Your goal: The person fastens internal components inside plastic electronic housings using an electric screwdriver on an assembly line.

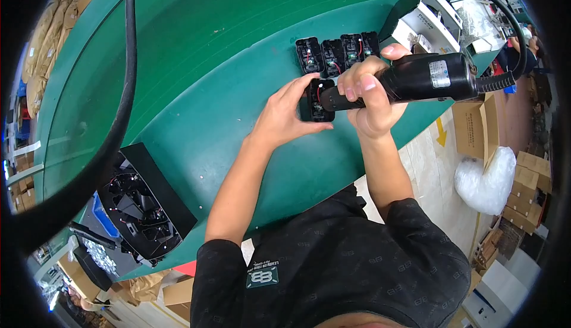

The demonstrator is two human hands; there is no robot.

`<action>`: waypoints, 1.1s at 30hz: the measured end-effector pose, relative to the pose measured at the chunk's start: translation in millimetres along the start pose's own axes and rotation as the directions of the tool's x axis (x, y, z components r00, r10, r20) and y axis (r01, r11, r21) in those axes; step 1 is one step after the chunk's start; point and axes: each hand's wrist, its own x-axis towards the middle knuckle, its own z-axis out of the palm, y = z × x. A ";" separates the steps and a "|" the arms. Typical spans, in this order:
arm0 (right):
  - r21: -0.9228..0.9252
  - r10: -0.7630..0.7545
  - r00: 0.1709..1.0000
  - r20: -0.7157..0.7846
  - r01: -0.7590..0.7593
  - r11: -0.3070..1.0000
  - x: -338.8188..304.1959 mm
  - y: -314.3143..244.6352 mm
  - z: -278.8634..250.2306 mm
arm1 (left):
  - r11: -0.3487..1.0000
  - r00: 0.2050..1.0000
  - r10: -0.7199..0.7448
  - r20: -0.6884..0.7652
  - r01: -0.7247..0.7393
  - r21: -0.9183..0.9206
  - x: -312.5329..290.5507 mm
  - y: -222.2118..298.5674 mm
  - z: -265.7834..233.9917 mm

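Observation:
My right hand (372, 99) is wrapped round a thick black corded electric screwdriver (416, 79), held nearly level. Its narrow nose points left, over a small open black plastic housing (318, 109); whether the tip touches is hidden. Thumb and fingers of my left hand (288, 109) grip that housing by its two ends on the green table. Inside it a thin red wire shows. Just beyond stand several similar open black housings (309, 55) in a row, with red wires and small green parts in them; my right hand partly covers the nearer ones.
A black box (172, 191) full of black plastic parts stands at the table's left. At the back right is a white-and-black carton (428, 21). The tool's thick cable (523, 48) arches over the far side. Another dark cable (128, 60) hangs at the left. Green table (232, 113).

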 end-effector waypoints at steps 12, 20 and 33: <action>-0.058 0.043 0.998 0.049 -0.040 0.998 -2.1 6.9 -5.0 | 0.997 0.996 -0.071 0.054 0.069 0.043 -0.9 -0.8 0.0; -0.101 0.160 0.984 0.074 -0.152 0.983 -4.6 11.3 -4.2 | 0.995 0.996 -0.084 0.033 0.082 0.049 -0.7 0.8 -3.2; -0.197 0.148 0.987 0.064 -0.133 0.971 -6.2 6.3 -10.0 | 0.986 0.986 -0.159 0.055 0.155 0.060 2.1 0.6 3.3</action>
